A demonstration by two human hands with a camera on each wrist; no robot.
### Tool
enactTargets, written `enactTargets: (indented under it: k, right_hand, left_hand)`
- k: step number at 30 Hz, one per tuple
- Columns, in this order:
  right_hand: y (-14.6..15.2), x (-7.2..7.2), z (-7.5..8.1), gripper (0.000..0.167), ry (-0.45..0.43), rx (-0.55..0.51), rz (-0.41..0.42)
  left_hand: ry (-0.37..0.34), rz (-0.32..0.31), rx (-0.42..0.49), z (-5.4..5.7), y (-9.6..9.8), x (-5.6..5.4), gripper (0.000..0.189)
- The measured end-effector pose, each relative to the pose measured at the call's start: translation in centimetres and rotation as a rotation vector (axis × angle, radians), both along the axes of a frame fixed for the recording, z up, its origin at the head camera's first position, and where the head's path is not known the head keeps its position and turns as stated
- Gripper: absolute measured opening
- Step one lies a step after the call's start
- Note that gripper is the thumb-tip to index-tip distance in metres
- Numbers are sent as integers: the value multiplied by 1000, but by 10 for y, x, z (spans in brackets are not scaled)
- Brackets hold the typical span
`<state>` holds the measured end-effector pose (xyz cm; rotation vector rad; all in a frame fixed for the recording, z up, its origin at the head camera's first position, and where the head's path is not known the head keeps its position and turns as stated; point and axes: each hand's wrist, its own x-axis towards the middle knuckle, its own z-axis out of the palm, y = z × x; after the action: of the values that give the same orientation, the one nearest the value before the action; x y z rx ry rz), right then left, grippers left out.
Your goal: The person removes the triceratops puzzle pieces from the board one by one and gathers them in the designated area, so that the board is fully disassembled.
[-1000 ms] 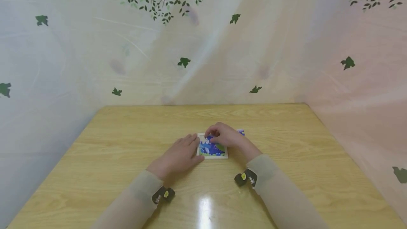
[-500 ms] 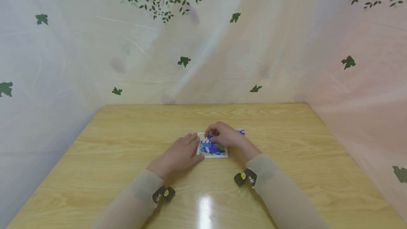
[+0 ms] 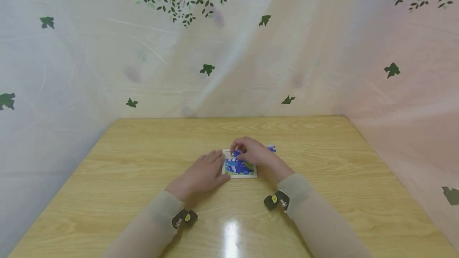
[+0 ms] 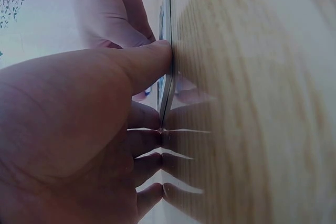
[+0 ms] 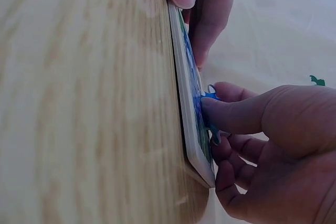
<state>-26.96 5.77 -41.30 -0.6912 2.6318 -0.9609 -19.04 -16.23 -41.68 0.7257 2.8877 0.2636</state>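
- On the wood-grain table [image 3: 312, 146], near its middle: a white-rimmed puzzle tray [image 3: 244, 177], flat, picture side up, mostly blue with some green.
- Left hand [image 3: 202, 173]: fingers straight, laid along the tray's left edge; thumb rests on the near-left corner.
- Right hand [image 3: 256, 153]: above the tray's far half, thumb and fingertips pinching a blue puzzle piece [image 5: 210, 96] (right wrist view shows it tilted up at the picture surface; cannot tell if it is seated).
- Pale patch [image 3: 228, 155] visible in the tray's far-left area.
- Another blue-and-white piece [image 3: 271, 148] just beyond the right hand, partly hidden by it.
- Both sleeves beige, small dark camera on each wrist.
- Behind the table: pale backdrop [image 3: 172, 79] with green leaf prints.
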Motion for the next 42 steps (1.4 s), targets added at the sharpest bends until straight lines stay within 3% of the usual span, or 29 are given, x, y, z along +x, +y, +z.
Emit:
enactTargets:
  k: [10,16,23,31,42]
  right_hand:
    - [-1,2,3,22,-20,-30,-22]
    - [4,-2,5,24,-57,-110,-44]
    - [16,-5,14,16,-4,-191,-111]
    - [43,-11,25,21,10,-246,-202]
    - [80,-15,26,23,24,-190,-258]
  left_hand:
    - [0,-3,2,-1,0,-1,79]
    - [-6,0,9,-2,-1,0,78]
    - [-15,9,9,-3,0,1,79]
    - [3,0,8,-1,1,0,80]
    - [-10,3,3,-1,0,1,82]
